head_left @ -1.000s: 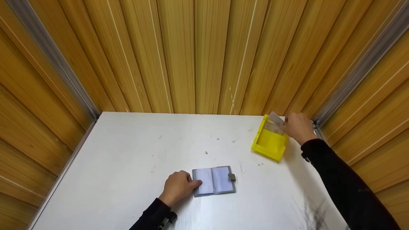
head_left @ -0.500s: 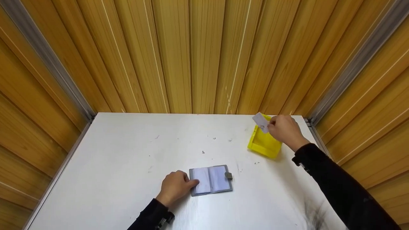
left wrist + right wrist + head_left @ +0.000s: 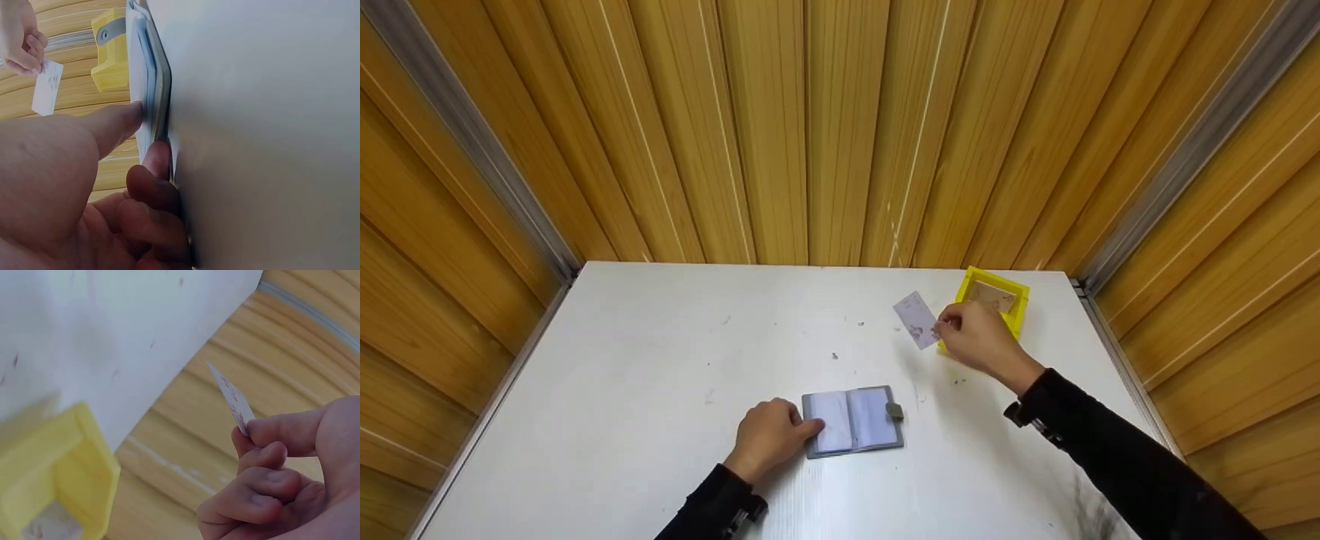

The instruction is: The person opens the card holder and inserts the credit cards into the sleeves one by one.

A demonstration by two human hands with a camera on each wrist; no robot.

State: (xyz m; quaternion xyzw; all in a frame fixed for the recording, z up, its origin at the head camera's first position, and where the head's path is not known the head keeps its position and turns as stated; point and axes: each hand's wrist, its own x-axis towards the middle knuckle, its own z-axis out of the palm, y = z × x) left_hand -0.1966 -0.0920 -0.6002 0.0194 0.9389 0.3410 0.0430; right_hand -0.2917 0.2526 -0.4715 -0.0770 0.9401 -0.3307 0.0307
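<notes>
My right hand (image 3: 979, 337) pinches a white card (image 3: 916, 320) with small reddish print by one corner, between thumb and index finger. It holds the card above the table, just left of the yellow bin (image 3: 1020, 309). Another printed card (image 3: 994, 297) lies inside that bin. An open card holder (image 3: 875, 418) with a grey cover, pale sleeves and a snap strap lies flat on the table. At its left edge my left hand (image 3: 771, 439) grips it, thumb on top of the sleeve and a fingertip (image 3: 157, 157) at the cover's underside.
The white table (image 3: 645, 360) carries several small dark marks. Wood-patterned walls (image 3: 769, 135) enclose its back and sides, with grey metal strips in the corners. The yellow bin stands near the table's back right corner.
My right hand has lifted the card out of the yellow bin and carried it left and toward me. The left hand keeps its grip on the card holder.
</notes>
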